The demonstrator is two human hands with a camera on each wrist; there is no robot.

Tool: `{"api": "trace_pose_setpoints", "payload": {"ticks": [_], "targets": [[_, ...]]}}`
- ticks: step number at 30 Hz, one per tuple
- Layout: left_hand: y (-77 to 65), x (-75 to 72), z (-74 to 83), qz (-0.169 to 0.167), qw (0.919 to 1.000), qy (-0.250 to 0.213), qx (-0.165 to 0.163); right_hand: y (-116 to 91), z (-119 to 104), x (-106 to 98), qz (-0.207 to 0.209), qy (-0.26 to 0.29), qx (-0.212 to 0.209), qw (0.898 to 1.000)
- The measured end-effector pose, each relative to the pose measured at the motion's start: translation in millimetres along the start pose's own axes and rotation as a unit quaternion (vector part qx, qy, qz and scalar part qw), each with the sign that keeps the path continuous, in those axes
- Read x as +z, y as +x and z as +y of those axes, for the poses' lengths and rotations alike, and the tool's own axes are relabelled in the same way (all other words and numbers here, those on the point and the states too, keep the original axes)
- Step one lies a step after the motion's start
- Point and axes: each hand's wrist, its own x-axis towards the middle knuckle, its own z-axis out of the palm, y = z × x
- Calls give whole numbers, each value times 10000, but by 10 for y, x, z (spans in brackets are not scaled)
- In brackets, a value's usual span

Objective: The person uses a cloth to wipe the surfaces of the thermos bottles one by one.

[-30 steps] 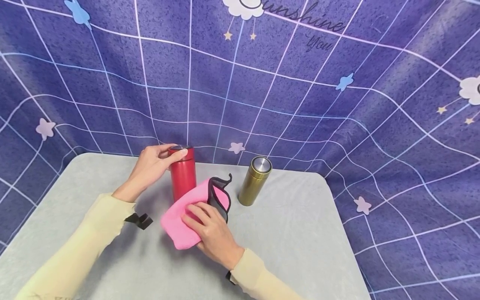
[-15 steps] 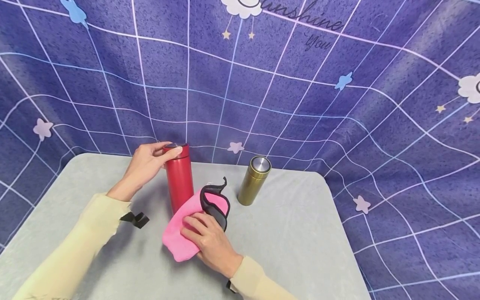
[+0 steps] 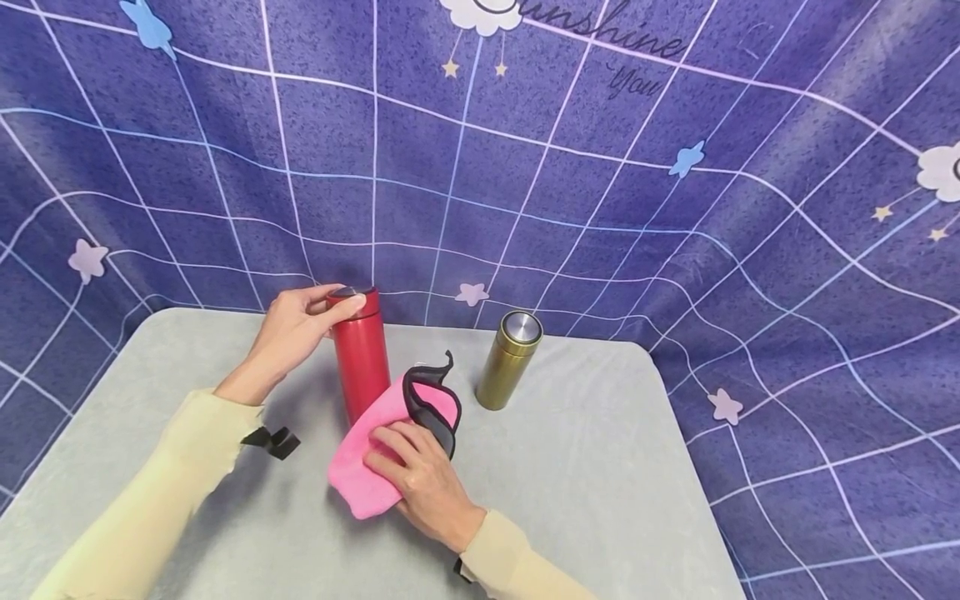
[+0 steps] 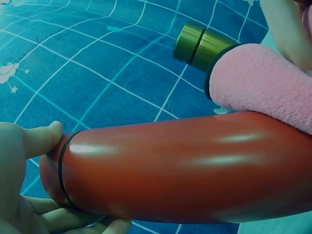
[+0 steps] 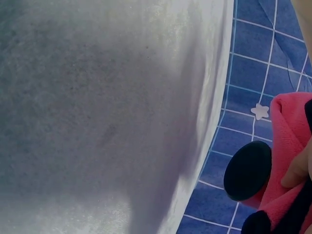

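My left hand [image 3: 288,333] grips the red thermos flask [image 3: 360,358] round its lid, with the thumb on the near side. The flask is held tilted, its dark base [image 5: 247,170] showing in the right wrist view. My right hand [image 3: 429,483] holds a pink cloth [image 3: 360,479] with a grey reverse and black edging against the flask's lower right side. In the head view the cloth hides the lower end of the flask. In the left wrist view the pink cloth [image 4: 258,83] lies along the flask's upper side.
A gold-green thermos flask [image 3: 510,362] with a silver-topped lid stands to the right of the cloth. Everything is over a grey-covered table [image 3: 600,467]. A blue grid-patterned curtain [image 3: 525,167] rises behind the table's far edge.
Over the second, the red flask and my left hand shift slightly left. The cloth slides lower along the flask, uncovering more of its side. In the last half second little moves.
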Motion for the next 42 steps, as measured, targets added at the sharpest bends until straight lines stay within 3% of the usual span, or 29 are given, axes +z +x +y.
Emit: {"api": "trace_pose_setpoints", "payload": {"ticks": [10, 34, 42], "targets": [[-33, 25, 28, -76, 9998, 67, 164, 76, 27, 2, 339, -46, 26, 9994], [-197, 176, 29, -305, 9990, 309, 105, 461, 200, -149, 1062, -15, 189, 9942], [-249, 214, -26, -300, 9990, 292, 164, 565, 264, -211, 1379, 477, 449, 9883]]}}
